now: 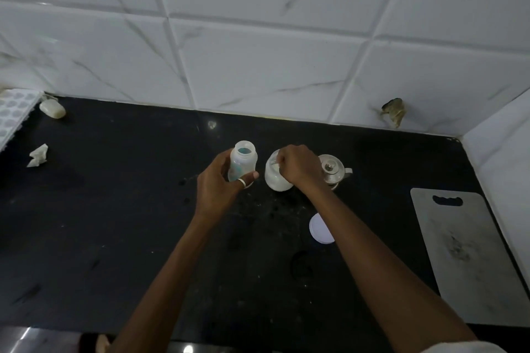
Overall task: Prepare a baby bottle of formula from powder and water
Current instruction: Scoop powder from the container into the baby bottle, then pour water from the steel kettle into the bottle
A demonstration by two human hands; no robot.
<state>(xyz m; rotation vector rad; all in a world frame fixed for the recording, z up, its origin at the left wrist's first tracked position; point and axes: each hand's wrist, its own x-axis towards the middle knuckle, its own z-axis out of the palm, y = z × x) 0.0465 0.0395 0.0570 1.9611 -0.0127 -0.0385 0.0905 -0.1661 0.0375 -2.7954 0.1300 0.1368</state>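
An open, clear baby bottle without its teat stands on the black counter, and my left hand grips it round the body. Just to its right is a jar of white formula powder. My right hand hovers over the jar's mouth, pinching a thin spoon handle that dips inside. The spoon's bowl is hidden in the jar. Behind my right hand stands a small steel pot with a lid.
A white round lid lies on the counter near my right forearm. A grey cutting board lies at the right. A crumpled tissue, a soap bar and a white tray sit at the far left. Tiled wall behind.
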